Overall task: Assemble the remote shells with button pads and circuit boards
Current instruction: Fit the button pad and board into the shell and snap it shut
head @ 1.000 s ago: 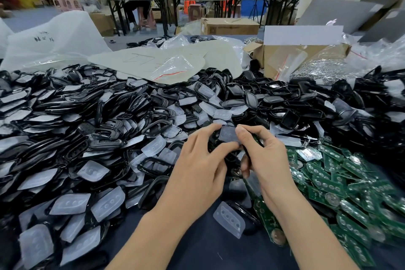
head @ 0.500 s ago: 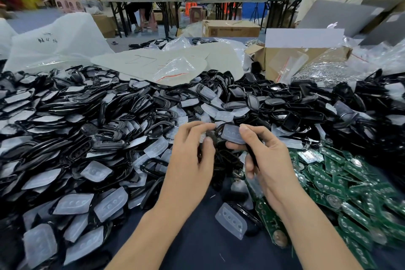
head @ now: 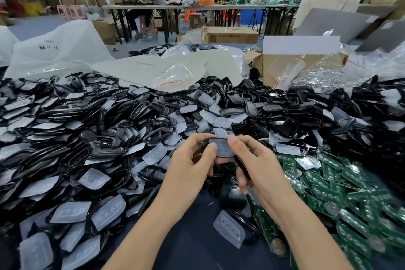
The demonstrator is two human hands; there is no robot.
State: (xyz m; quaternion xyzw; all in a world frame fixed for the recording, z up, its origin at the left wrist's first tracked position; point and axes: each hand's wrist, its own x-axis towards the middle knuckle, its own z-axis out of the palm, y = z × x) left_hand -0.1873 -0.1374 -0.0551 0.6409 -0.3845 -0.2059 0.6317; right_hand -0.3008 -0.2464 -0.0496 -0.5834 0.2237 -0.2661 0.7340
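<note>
Though loose shells, pads and circuit boards lie heaped past counting, one black shell with one clear button pad on it is held just above the heaps. The left hand grips the shell, thumb pressing the pad. The right hand pinches its other end, lower fingers curled round a second shell.

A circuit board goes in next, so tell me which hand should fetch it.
Right, probably. The green circuit boards lie beside the right hand; the left hand grips the shell and button pad and can steady them.

shell: mostly hidden behind button pad | circuit boards: cut by right edge
</note>
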